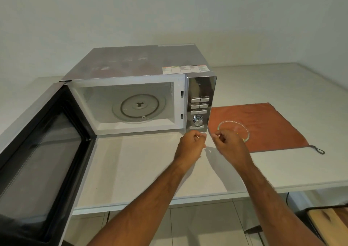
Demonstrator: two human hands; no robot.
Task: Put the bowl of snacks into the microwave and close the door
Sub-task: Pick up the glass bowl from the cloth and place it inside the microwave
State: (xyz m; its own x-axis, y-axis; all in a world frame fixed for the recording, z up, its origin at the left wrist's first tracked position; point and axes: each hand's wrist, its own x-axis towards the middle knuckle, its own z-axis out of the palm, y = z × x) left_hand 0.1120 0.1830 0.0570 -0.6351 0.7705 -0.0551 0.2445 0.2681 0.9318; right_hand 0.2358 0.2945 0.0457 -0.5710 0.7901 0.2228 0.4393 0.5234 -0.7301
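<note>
A silver microwave (143, 65) stands on the white table with its door (43, 151) swung wide open to the left. Its cavity holds only the glass turntable (138, 107). A clear glass bowl (235, 126) sits on an orange cloth (263, 121) right of the microwave; a few small snack bits show near its right rim. My left hand (192, 142) hovers with curled fingers just below the control panel (200, 104), holding nothing. My right hand (228, 142), fingers also curled, is at the bowl's near left rim and hides part of it; whether it touches the bowl is unclear.
The white table (150, 161) runs along the wall, its front edge close to me. The open door juts out past that edge at the left. A wooden chair or board (327, 223) sits low at the bottom right above the tiled floor.
</note>
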